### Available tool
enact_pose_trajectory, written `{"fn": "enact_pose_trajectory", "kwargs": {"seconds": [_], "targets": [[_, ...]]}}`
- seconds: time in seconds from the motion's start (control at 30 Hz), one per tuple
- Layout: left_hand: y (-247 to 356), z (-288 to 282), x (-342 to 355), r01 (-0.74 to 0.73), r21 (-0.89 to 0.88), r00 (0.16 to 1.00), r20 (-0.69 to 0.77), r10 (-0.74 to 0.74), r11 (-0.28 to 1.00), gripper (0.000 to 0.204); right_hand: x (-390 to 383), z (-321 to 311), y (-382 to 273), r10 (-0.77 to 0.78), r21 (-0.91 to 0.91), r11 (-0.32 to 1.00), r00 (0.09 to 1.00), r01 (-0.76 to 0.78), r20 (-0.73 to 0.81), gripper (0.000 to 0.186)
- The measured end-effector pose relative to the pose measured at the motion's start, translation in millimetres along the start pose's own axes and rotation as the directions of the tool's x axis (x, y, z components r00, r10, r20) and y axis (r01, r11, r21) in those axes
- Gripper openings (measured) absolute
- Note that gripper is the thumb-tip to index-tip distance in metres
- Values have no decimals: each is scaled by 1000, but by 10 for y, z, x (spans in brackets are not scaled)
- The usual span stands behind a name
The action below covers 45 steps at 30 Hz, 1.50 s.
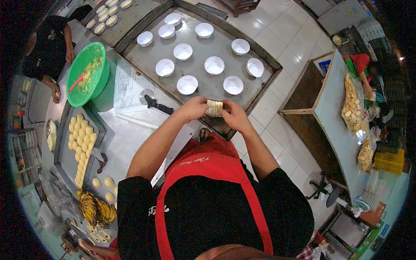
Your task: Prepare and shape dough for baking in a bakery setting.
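Observation:
Between my two hands is a short roll of pale dough [214,108] with ridged, strip-like layers. My left hand [193,109] pinches its left end, and my right hand [235,116] grips the right end. I hold the roll over the near edge of a large metal baking tray [143,56]. Several white fluted paper cups stand spread on that tray, among them a near one [187,85] and another near one [233,85]. They look empty inside.
A pizza cutter [157,105] lies left of the tray beside a printed sheet [128,89]. Further left are a green bowl [99,82] of yellowish filling, a tray of dough balls [82,134] and bananas [96,208]. A co-worker's hand [55,92] is by the bowl. Bagged food [352,104] lies right.

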<state>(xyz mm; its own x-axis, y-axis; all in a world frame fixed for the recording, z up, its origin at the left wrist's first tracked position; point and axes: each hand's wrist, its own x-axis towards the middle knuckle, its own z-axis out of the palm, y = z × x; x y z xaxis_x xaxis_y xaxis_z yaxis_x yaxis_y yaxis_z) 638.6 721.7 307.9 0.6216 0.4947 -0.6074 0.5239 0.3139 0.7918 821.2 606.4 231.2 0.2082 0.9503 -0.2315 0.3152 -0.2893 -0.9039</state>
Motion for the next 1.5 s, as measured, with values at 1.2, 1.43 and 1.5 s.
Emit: {"fn": "enact_pose_trajectory", "kwargs": {"seconds": [1.2, 1.43, 1.5], "targets": [[-421, 106, -629, -473, 517, 663, -324, 675, 713, 39, -307, -239, -897, -316, -342, 914, 912, 219, -260, 22], [-1246, 27, -1569, -440, 354, 544, -627, 559, 825, 20, -478, 361, -1176, -571, -323, 802, 804, 503, -166, 17], [-1533, 23, -1834, -405, 250, 501, -744, 442, 879, 17, -537, 610, -1296, -633, -315, 744, 772, 590, -49, 15]]}}
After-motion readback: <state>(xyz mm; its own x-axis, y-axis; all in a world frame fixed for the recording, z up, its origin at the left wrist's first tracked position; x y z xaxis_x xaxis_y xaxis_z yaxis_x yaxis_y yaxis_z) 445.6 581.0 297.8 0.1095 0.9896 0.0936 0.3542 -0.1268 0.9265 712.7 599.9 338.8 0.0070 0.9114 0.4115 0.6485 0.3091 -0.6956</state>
